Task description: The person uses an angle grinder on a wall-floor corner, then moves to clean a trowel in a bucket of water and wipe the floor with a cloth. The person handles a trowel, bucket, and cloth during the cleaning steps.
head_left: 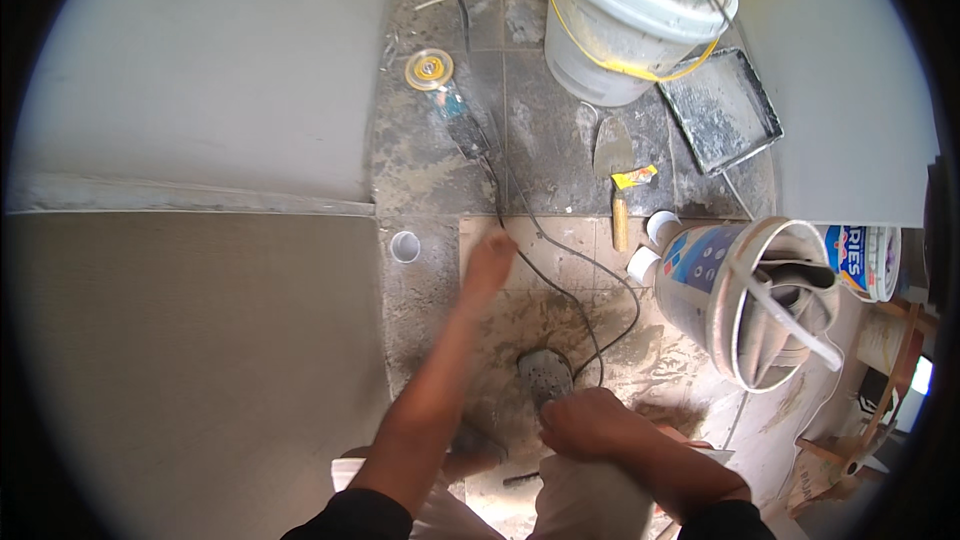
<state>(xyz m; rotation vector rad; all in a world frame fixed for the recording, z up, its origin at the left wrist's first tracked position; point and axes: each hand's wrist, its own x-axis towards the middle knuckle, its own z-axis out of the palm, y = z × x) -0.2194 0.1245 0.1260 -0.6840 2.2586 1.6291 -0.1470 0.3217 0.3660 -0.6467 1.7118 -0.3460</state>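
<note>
My left hand (489,260), slightly blurred, is closed at the black power cord (575,300) that runs down from an angle grinder (455,115). The grinder, fitted with a yellow-centred disc (430,69), lies on the dusty tiles beyond that hand. Close to my knee, my right hand (585,423) is curled into a fist, and whatever may be inside it is hidden. Just past it shows a dusty grey shoe (546,374), with the cord's loop reaching beside it. A wide scraper (613,148) and a wooden handle (620,220) with a yellow wrapper (635,177) lie ahead.
A large white bucket (605,55) with a yellow handle stands at the far side, beside a black-rimmed tray (720,110). On the right, an open bucket (700,285) holds rolled material. Small white cups (405,247) sit about the floor. A grey wall (200,70) borders the left.
</note>
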